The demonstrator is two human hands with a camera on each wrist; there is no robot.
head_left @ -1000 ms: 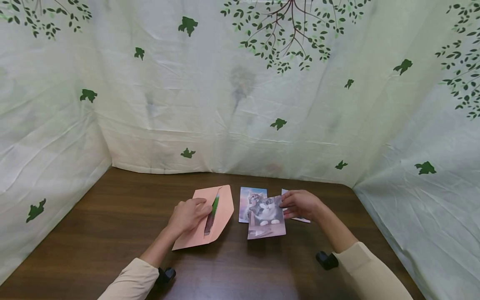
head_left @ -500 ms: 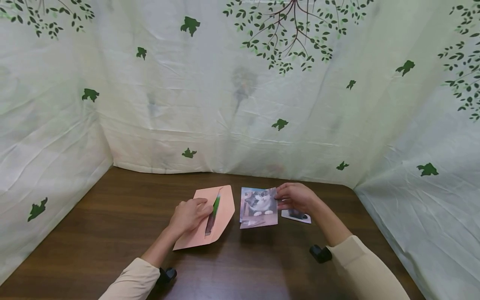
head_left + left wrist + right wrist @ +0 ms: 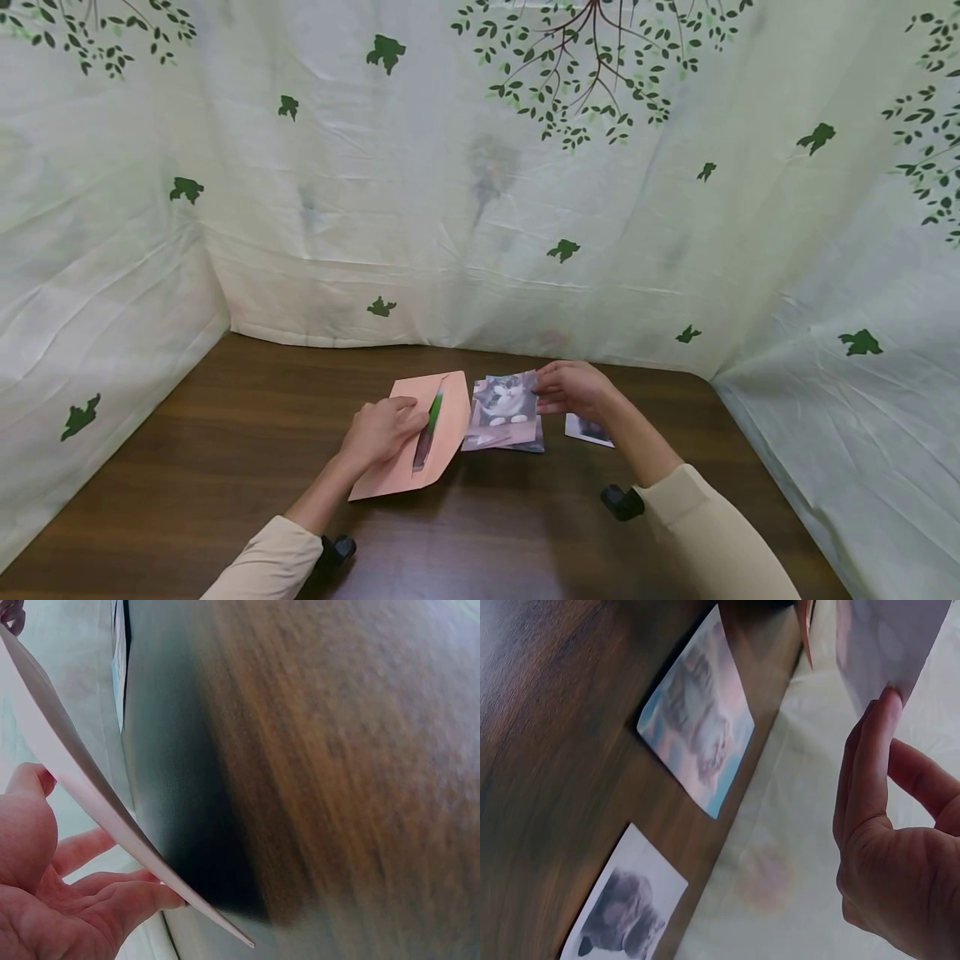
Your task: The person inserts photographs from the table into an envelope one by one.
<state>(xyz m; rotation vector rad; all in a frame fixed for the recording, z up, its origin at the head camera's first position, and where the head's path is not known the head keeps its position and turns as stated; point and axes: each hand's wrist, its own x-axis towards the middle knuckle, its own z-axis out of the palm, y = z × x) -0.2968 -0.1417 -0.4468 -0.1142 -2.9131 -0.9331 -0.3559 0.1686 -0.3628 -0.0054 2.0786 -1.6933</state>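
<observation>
In the head view, my left hand [image 3: 381, 429] grips a peach-pink envelope [image 3: 452, 425] by its left part, thumb on top. The envelope is raised and tilted, its pointed flap toward the right, and a slit in it shows a green and brown strip [image 3: 429, 429]. Fingers support its underside in the left wrist view. My right hand [image 3: 576, 388] pinches a cat picture card [image 3: 501, 429] by its right edge, close beside the envelope's flap. Below that card, a kitten card [image 3: 697, 712] with pink and blue colours lies on the table, mostly covered in the head view.
Right of the kitten card lies a white-bordered card with a grey cat [image 3: 622, 915], partly behind my right wrist in the head view. A brown wooden table [image 3: 225, 467] carries everything. White leaf-printed cloth [image 3: 420, 208] hangs around its back and sides.
My right hand has carried the cat card leftward and slightly up, over the kitten card to the envelope's edge. My left hand and the envelope have stayed nearly still.
</observation>
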